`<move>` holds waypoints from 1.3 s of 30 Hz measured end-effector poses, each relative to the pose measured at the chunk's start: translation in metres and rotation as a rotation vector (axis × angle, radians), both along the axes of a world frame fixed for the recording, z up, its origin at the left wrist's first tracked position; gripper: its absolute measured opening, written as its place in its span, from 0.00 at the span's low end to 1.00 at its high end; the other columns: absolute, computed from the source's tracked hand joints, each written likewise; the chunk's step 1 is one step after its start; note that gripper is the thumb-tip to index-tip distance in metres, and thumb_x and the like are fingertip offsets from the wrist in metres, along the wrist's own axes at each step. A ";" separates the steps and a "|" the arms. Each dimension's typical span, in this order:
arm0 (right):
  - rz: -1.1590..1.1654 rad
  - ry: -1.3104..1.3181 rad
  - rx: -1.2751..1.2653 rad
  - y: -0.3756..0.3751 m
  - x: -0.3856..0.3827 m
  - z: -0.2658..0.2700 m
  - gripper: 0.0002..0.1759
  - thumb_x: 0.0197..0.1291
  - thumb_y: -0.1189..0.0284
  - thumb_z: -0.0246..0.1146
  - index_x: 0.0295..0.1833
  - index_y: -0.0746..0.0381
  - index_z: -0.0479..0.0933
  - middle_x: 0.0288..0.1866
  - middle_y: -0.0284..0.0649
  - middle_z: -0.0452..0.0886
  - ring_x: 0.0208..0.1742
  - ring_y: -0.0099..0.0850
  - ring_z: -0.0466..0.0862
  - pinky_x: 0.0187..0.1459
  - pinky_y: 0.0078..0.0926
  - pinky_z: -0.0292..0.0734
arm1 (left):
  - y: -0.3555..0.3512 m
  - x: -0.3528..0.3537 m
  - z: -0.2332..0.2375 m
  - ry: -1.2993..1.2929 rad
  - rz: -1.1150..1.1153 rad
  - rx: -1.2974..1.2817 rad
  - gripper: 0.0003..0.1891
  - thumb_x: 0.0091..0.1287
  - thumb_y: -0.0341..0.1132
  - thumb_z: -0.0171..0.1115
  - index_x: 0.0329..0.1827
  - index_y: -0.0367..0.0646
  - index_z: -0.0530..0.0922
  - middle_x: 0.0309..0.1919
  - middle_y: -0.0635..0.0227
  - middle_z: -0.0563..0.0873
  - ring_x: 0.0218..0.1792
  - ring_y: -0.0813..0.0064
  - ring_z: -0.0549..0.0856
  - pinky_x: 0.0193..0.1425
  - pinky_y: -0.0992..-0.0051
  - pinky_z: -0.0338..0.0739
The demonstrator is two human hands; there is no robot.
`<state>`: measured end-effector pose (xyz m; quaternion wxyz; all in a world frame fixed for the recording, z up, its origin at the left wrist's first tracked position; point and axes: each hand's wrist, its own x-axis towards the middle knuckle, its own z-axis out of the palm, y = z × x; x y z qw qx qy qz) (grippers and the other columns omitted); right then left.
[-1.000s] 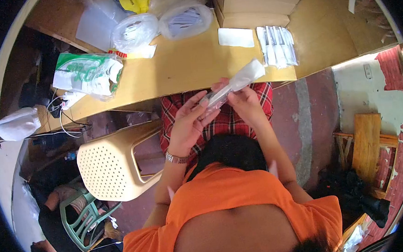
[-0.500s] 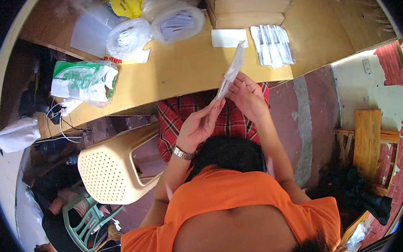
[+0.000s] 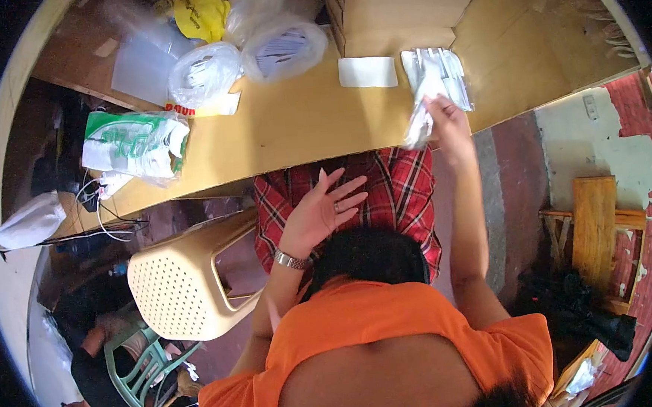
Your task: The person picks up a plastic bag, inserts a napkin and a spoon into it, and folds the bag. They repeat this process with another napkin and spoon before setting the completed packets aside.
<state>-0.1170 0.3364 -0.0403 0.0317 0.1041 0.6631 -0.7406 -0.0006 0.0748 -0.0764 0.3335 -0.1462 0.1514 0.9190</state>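
My right hand [image 3: 452,132] pinches a slim clear plastic packet [image 3: 417,125] with something white inside, slightly blurred. It holds the packet at the table's right front, over the near left side of a row of similar packets [image 3: 453,80]. Part of that row is hidden behind the hand and packet. Above my lap, my left hand [image 3: 320,213] has its fingers spread and holds nothing. A white rectangular sheet [image 3: 367,72] lies left of the packets.
Two plastic bags of white pieces [image 3: 204,73] [image 3: 285,49] stand at the back, near a yellow bag [image 3: 201,17]. A green-and-white plastic pack [image 3: 136,144] lies left. Cardboard boxes [image 3: 404,12] stand behind. A cream stool [image 3: 171,295] is beside me; a person [image 3: 96,344] sits lower left.
My right hand has carried the packet right, from between both hands to the row of packets. My left hand has let go, drawn back slightly and spread its fingers.
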 end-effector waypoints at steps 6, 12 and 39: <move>0.040 0.092 1.032 0.089 -0.094 -0.026 0.16 0.62 0.62 0.63 0.40 0.67 0.79 0.26 0.36 0.80 0.28 0.26 0.80 0.32 0.24 0.74 | -0.026 -0.005 -0.010 0.152 0.098 -0.186 0.27 0.72 0.48 0.50 0.69 0.46 0.60 0.65 0.54 0.70 0.60 0.62 0.76 0.56 0.66 0.77; -0.134 0.063 1.396 0.085 -0.117 -0.033 0.16 0.57 0.66 0.62 0.44 0.68 0.78 0.41 0.56 0.81 0.44 0.55 0.81 0.48 0.45 0.76 | -0.041 -0.005 -0.003 0.112 0.219 -0.212 0.24 0.71 0.42 0.54 0.67 0.47 0.63 0.63 0.55 0.72 0.56 0.62 0.79 0.52 0.67 0.81; -0.043 0.570 1.549 0.083 -0.040 -0.059 0.17 0.51 0.80 0.58 0.49 0.63 0.77 0.53 0.43 0.78 0.49 0.45 0.77 0.52 0.39 0.74 | -0.064 0.014 0.003 0.114 0.351 -0.460 0.23 0.70 0.33 0.56 0.67 0.44 0.64 0.56 0.56 0.78 0.51 0.66 0.82 0.50 0.67 0.82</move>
